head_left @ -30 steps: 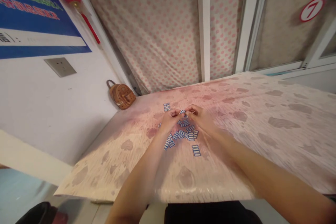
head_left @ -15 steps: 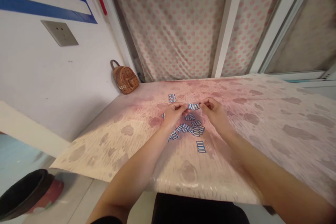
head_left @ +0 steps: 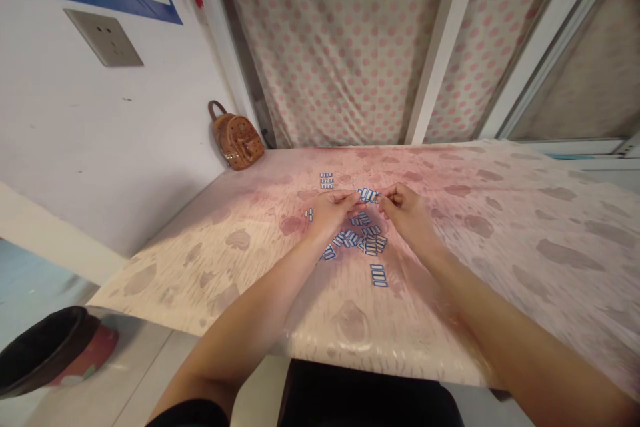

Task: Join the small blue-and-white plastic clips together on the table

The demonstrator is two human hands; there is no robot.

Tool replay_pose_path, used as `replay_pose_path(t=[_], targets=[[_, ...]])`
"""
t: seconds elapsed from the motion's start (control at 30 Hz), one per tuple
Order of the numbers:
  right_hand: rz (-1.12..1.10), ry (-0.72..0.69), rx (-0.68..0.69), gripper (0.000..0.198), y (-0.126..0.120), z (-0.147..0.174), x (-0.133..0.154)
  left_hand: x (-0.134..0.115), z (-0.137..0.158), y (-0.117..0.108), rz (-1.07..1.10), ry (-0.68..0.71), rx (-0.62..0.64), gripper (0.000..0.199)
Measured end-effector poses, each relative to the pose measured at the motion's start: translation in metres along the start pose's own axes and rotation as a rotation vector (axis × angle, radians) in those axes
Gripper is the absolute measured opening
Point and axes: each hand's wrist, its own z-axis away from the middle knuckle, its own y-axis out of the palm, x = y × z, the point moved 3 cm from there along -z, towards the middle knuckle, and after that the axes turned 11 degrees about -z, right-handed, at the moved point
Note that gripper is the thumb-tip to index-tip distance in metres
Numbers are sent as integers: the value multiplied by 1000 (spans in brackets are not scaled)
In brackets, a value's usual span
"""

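Between my hands, above the table, is a short row of small white rectangular pieces with blue borders [head_left: 369, 195]. My left hand [head_left: 335, 211] is closed on the row's left end, thumb against fingers. At the right end, my right hand [head_left: 406, 210] pinches the row with bent fingers. Just below my hands lies a loose, overlapping pile of the same blue-bordered pieces [head_left: 371, 245], partly hidden by my left wrist. A neat block of pieces [head_left: 327, 181] sits beyond my left hand. Nearer me is a short stack of pieces [head_left: 379, 275].
The table [head_left: 235, 280] has a patterned, glossy cover. A brown mini backpack [head_left: 240, 141] leans against the wall at the back left. A dotted curtain [head_left: 340, 47] hangs behind the table. A dark-rimmed bin [head_left: 85, 353] stands on the floor at left.
My right hand has come in slightly to the left, and its fingers now meet the row's right end. The pieces in the row look closer together. The view has shifted slightly.
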Motion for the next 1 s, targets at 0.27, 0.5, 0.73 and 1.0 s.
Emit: replay_pose_path(t=[0.27, 0.5, 0.73, 1.0], targets=[[29, -23, 33, 15, 2, 1, 4, 0, 2, 3, 6, 0, 43, 33], [46, -5, 48, 17, 3, 4, 6, 0, 3, 5, 20, 22, 55, 29], [-1, -4, 2, 23, 1, 0, -4, 1, 1, 5, 35, 34, 34, 26], [-18, -37, 117, 14, 3, -1, -2, 0, 2, 3, -36, 55, 28, 22]])
